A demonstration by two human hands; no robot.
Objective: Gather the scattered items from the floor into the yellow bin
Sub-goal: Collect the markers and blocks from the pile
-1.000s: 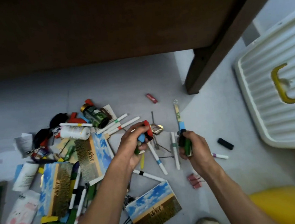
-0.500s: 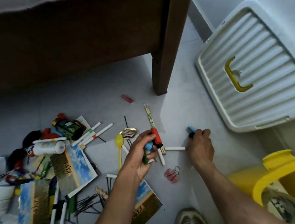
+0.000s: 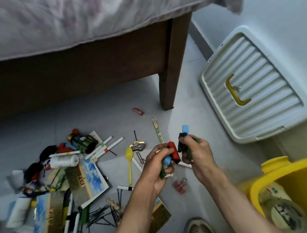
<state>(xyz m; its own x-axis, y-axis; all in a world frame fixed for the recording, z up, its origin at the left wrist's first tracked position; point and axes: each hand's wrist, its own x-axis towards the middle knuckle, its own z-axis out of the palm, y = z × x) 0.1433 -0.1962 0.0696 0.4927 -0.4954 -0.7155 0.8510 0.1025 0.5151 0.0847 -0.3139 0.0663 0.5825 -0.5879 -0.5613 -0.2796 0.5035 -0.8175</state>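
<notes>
The yellow bin (image 3: 294, 182) is standing open at the lower right, some clutter lying inside it. Small blocks are sitting bunched in both hands: a red block (image 3: 174, 150) in the left, a light blue block (image 3: 185, 130) in the right. Markers, picture cards, a yellow spoon (image 3: 129, 160) and pink binder clips (image 3: 179, 185) are lying scattered across the grey floor.

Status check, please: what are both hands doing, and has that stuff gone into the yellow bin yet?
Left hand and right hand each grip small coloured blocks. Yellow bin at right, nothing dropped in yet. Clutter pile on the floor.
</notes>
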